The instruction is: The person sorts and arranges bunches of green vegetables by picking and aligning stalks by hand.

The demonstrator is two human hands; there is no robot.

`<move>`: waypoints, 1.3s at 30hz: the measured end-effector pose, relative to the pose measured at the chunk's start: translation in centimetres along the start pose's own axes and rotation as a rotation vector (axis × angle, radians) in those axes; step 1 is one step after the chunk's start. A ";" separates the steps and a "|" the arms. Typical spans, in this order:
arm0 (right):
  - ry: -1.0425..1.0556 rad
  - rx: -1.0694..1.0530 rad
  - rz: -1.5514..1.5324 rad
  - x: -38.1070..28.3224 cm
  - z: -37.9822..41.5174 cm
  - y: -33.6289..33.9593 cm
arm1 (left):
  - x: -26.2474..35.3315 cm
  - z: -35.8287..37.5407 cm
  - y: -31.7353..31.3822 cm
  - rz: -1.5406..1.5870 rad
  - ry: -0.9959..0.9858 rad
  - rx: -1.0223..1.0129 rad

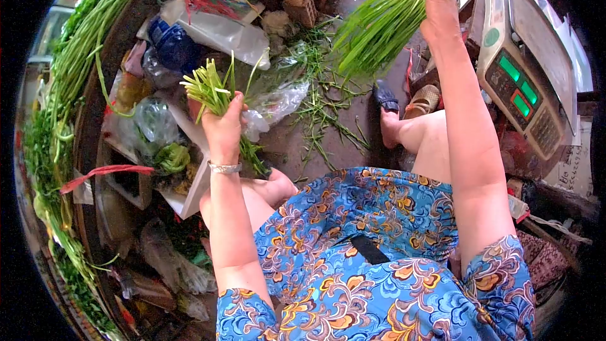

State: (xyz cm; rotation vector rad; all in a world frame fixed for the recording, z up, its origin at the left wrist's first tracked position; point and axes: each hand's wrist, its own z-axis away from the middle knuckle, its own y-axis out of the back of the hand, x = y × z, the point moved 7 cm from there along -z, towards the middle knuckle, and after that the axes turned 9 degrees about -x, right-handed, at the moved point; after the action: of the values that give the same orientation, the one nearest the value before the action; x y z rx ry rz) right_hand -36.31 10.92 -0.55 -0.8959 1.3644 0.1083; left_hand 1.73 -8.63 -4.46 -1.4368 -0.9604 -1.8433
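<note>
We've got our left hand [222, 127] fisted round a short stem bunch [211, 91], cut ends fanning up past the fingers, while our right hand [437, 9] clamps a longer bunch [379, 25], stems slanting down-left twd the left hand.

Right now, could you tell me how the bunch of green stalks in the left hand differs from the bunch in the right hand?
The small bunch of green stalks in the left hand is thin, its pale cut ends pointing up. The large bunch of green stalks in the right hand is much thicker and longer, and fans down and to the left from the fist. The right hand is raised higher, near the grey weighing scale. Both look like the same slim green vegetable.
</note>
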 end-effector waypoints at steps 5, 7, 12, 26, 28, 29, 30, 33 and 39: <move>-0.005 -0.331 0.212 2.7 1.6 -4.8 | 0.7 0.7 -3.4 0.007 0.064 -0.180; -0.174 -0.373 0.131 4.8 3.1 -7.0 | 0.6 0.9 -4.5 0.029 0.079 -0.256; -0.367 -0.529 0.170 8.0 5.8 -10.8 | 1.0 1.2 -6.0 0.056 0.033 -0.277; -0.327 -0.567 0.085 8.5 7.5 -12.6 | 1.6 2.2 -7.3 -0.004 0.089 -0.377; -0.298 -0.437 0.084 8.1 5.9 -11.2 | 1.3 1.9 -6.4 0.036 0.067 -0.306; -0.279 -0.388 0.060 7.7 5.1 -10.3 | 1.3 1.7 -6.1 0.056 0.065 -0.303; -0.259 -0.340 0.036 7.0 4.5 -9.6 | 1.5 1.7 -5.9 0.075 0.064 -0.298; -0.168 -0.247 0.050 5.8 2.8 -7.2 | 0.8 1.3 -4.7 0.028 0.096 -0.271; -0.137 -0.215 0.053 4.6 2.3 -5.7 | 0.5 1.1 -4.3 -0.017 0.081 -0.281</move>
State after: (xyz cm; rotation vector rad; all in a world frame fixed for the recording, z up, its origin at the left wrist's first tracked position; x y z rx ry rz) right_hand -30.12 6.52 -1.93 -1.0121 1.2644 0.3566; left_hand -1.27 -5.36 -4.53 -1.5041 -0.6960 -2.0967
